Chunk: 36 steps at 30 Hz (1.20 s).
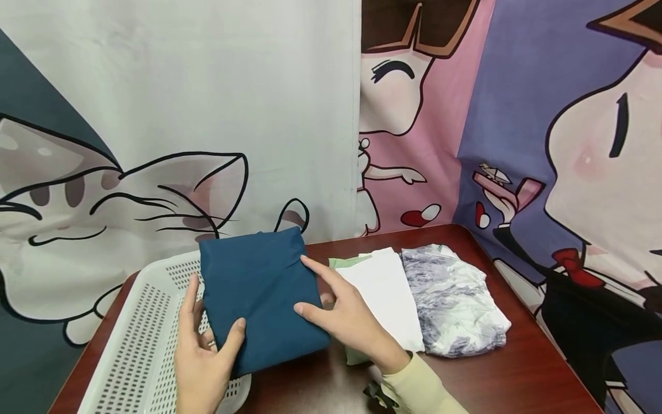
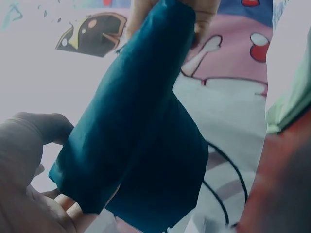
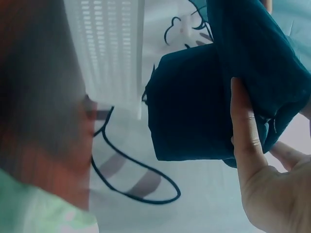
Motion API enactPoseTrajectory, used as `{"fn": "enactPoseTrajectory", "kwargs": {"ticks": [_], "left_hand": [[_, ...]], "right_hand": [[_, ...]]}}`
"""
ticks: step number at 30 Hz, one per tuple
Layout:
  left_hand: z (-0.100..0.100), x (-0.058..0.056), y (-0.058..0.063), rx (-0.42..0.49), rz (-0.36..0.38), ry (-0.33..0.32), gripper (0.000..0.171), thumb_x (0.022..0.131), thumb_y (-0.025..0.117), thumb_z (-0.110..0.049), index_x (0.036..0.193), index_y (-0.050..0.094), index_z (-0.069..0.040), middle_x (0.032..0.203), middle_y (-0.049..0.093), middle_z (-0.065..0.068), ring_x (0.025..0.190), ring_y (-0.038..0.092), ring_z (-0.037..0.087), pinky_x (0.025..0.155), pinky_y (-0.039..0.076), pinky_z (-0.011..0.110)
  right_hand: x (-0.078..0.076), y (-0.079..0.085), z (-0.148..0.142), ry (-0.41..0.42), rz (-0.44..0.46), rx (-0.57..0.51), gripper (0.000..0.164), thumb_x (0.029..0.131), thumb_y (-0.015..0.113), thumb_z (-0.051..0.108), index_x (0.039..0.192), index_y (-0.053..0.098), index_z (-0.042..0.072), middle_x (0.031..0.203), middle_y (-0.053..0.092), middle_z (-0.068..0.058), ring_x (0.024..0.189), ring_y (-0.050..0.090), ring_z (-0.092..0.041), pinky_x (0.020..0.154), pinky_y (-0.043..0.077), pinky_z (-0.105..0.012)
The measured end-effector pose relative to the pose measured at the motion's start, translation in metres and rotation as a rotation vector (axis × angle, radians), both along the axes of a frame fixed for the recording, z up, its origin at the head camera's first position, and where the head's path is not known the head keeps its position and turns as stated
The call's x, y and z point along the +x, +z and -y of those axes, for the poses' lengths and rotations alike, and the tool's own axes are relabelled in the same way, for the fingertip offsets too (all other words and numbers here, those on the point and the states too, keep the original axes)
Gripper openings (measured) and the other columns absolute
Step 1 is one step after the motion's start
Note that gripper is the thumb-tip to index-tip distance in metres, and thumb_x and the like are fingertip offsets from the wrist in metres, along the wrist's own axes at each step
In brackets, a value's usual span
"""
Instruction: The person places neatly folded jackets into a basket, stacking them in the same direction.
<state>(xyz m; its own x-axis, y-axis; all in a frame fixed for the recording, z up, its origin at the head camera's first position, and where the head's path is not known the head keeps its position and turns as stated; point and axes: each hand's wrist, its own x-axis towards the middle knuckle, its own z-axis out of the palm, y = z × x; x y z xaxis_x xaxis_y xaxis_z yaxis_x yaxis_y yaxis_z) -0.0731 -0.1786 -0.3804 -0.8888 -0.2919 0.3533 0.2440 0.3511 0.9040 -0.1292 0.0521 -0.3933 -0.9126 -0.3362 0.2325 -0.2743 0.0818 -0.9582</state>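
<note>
A folded dark teal piece of clothing (image 1: 258,293) is held up in front of me, tilted, between both hands. My left hand (image 1: 204,356) grips its lower left side, thumb on the face toward me and fingers behind. On the right side my right hand (image 1: 346,310) holds it, thumb over the front and other fingers partly hidden behind. In the left wrist view the teal cloth (image 2: 131,107) shows edge-on, with a flap hanging from it. The right wrist view shows the right hand's (image 3: 272,189) fingers along the underside of the bundle.
A white perforated plastic basket (image 1: 116,351) stands at the left of the dark red table (image 1: 522,374), partly behind the cloth. To the right lie a folded white garment (image 1: 388,293) over green fabric (image 1: 349,261) and a folded white-and-grey patterned garment (image 1: 450,305). Printed curtains (image 1: 289,115) hang behind.
</note>
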Motion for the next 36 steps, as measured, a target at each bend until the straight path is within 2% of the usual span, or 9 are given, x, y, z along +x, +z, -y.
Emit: {"fn": "enactPoseTrajectory", "kwargs": {"ticks": [4,6,9,11,18,22,25,29,36], "left_hand": [[0.011,0.001,-0.002,0.043,0.03,-0.008,0.104,0.093,0.071,0.014,0.169,0.023,-0.038,0.145,0.044,0.008,0.1,0.068,-0.001,0.073,0.059,0.019],[0.018,0.001,-0.004,0.057,0.036,-0.006,0.104,0.093,0.07,0.015,0.169,0.022,-0.037,0.15,0.041,0.012,0.105,0.064,-0.002,0.073,0.059,0.019],[0.029,0.001,-0.006,0.022,0.039,-0.004,0.106,0.092,0.07,0.015,0.17,0.02,-0.036,0.16,0.036,0.018,0.104,0.063,-0.005,0.072,0.058,0.018],[0.036,0.002,-0.007,-0.036,0.044,0.003,0.108,0.091,0.072,0.015,0.17,0.018,-0.035,0.166,0.031,0.02,0.105,0.062,-0.005,0.073,0.058,0.016],[0.057,0.002,-0.007,-0.125,0.105,0.013,0.113,0.09,0.075,0.014,0.171,0.014,-0.038,0.174,0.02,0.01,0.13,0.058,0.045,0.069,0.056,0.014],[0.07,0.001,-0.006,-0.162,0.155,0.064,0.114,0.09,0.077,0.011,0.17,0.016,-0.042,0.174,0.022,0.01,0.11,0.065,0.007,0.066,0.056,0.014],[0.08,0.0,-0.004,-0.176,0.178,0.085,0.114,0.09,0.077,0.01,0.169,0.015,-0.044,0.174,0.021,0.007,0.113,0.065,0.013,0.066,0.054,0.012],[0.091,0.0,-0.004,-0.185,0.193,0.098,0.114,0.091,0.077,0.007,0.169,0.013,-0.045,0.175,0.019,0.004,0.131,0.052,0.049,0.069,0.049,0.007],[0.1,0.002,-0.011,-0.177,0.174,0.089,0.116,0.089,0.078,0.012,0.17,0.013,-0.042,0.176,0.016,-0.002,0.149,0.034,0.028,0.074,0.045,0.004]], "right_hand": [[-0.003,0.0,0.01,0.057,0.043,-0.037,0.081,0.097,0.08,0.026,0.163,0.037,0.043,0.105,0.062,-0.003,0.054,0.056,-0.012,0.067,0.052,-0.026],[-0.005,-0.001,0.015,0.099,0.068,-0.064,0.083,0.098,0.079,0.024,0.165,0.034,0.043,0.091,0.061,-0.003,0.051,0.053,-0.013,0.062,0.049,-0.024],[-0.008,-0.004,0.024,0.16,0.099,-0.114,0.086,0.098,0.079,0.019,0.166,0.031,0.043,0.096,0.069,-0.003,0.06,0.066,-0.015,0.067,0.054,-0.025],[-0.009,-0.005,0.028,0.19,0.112,-0.136,0.088,0.097,0.078,0.016,0.166,0.031,0.043,0.122,0.069,-0.002,0.069,0.073,-0.017,0.072,0.057,-0.027],[-0.009,-0.01,0.043,0.171,0.034,-0.033,0.091,0.095,0.081,0.018,0.165,0.03,0.045,0.149,0.049,0.004,0.057,0.061,-0.009,0.061,0.048,-0.022],[-0.011,-0.009,0.052,0.166,-0.018,0.029,0.089,0.095,0.082,0.023,0.166,0.031,0.043,0.157,0.043,0.007,0.067,0.063,-0.007,0.069,0.053,-0.023],[-0.012,-0.008,0.06,0.172,-0.034,0.057,0.089,0.095,0.081,0.024,0.166,0.031,0.042,0.156,0.044,0.007,0.077,0.066,-0.005,0.073,0.055,-0.024],[-0.012,-0.007,0.07,0.177,-0.045,0.07,0.09,0.095,0.081,0.023,0.166,0.03,0.043,0.155,0.045,0.007,0.082,0.065,-0.004,0.075,0.056,-0.024],[-0.013,-0.012,0.083,0.18,-0.037,0.089,0.091,0.094,0.081,0.022,0.167,0.03,0.039,0.155,0.043,0.007,0.082,0.061,-0.001,0.08,0.054,-0.022]]}}
